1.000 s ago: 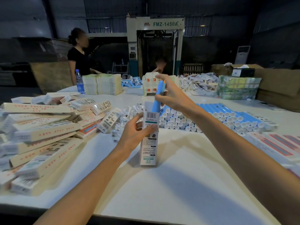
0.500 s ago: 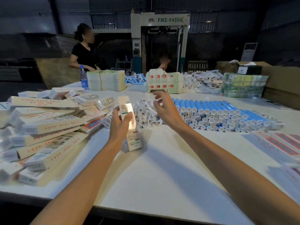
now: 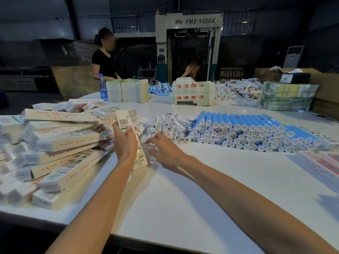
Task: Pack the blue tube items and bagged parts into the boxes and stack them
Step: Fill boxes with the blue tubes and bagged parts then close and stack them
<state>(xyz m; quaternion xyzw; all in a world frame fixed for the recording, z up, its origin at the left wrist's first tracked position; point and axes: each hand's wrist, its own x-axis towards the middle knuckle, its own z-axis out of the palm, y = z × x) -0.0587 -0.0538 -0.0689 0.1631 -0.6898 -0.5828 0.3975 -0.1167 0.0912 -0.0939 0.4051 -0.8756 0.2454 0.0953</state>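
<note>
My left hand (image 3: 125, 142) grips a tall white carton (image 3: 126, 121) held upright on the table, its top flap open. Right beside it my right hand (image 3: 165, 149) holds a clear bagged part (image 3: 151, 154) against the carton's lower side. Behind my hands lies a heap of clear bagged parts (image 3: 172, 125). To the right, several blue tubes with white caps (image 3: 247, 131) lie stacked in rows. On the left, filled white cartons (image 3: 60, 143) are piled in a loose stack.
A flat carton blank (image 3: 319, 162) lies at the right edge. Further back stand stacks of leaflets (image 3: 127, 90), folded cartons (image 3: 193, 92), a water bottle (image 3: 103, 88) and green bundles (image 3: 288, 96). Two people are beyond the table, before a large machine (image 3: 189, 46).
A second ago my right hand was lowering a blue tube into the carton. The tube is out of sight now; my right hand has dropped to a bagged part, and the carton moved left.
</note>
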